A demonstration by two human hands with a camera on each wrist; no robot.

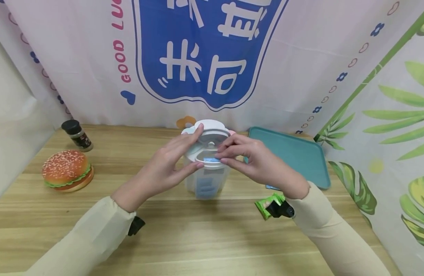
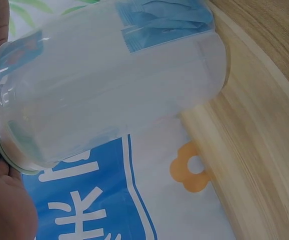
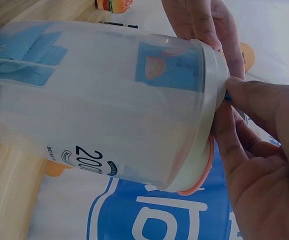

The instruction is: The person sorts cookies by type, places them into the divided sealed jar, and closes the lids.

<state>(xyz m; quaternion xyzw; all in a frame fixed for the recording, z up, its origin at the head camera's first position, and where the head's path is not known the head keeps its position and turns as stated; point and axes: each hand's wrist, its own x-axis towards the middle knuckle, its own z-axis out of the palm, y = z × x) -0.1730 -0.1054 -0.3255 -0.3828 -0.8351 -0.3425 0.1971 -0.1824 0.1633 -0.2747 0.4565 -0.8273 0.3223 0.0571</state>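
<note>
A translucent storage container stands upright, one flap of its white lid raised. Several blue packets lie at its bottom. My left hand holds the lid, thumb at the front rim and index finger against the raised flap. At the opening, my right hand pinches a blue packet between thumb and fingers. Most of this packet shows through the wall, inside the container near the top; its upper end is hidden by the fingers.
A toy burger and a black-capped shaker stand on the left of the wooden table. To the right lie a teal tray and a green snack packet. A printed curtain hangs behind.
</note>
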